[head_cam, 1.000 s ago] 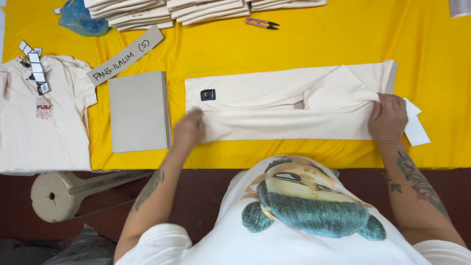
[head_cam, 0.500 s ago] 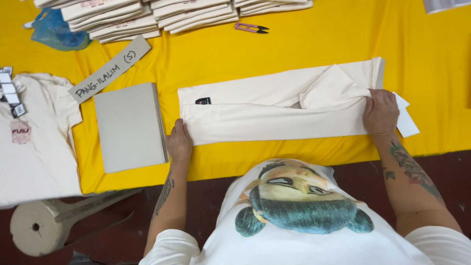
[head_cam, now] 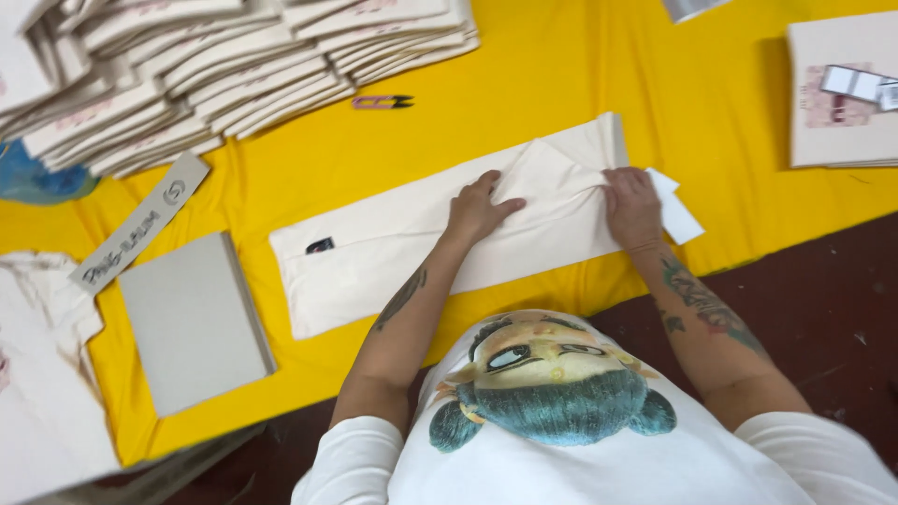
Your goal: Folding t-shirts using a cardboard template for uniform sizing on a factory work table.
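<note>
The folded cream shirt runs lengthwise left to right, tilted slightly. Left hand lies flat and spread; right hand pinches the hem, hiding it.

Yellow-covered work table, dark reddish-brown floor beside it, bright even light across the surface

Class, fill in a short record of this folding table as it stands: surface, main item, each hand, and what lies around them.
surface: yellow cloth-covered table
main item: cream garment folded into a long strip, small black tag near its left end
left hand: flat on the strip's middle
right hand: pressing the strip's bunched right end, beside a white paper slip
nearby: grey rectangular board; stacks of folded cream garments; small purple-handled snips
</note>
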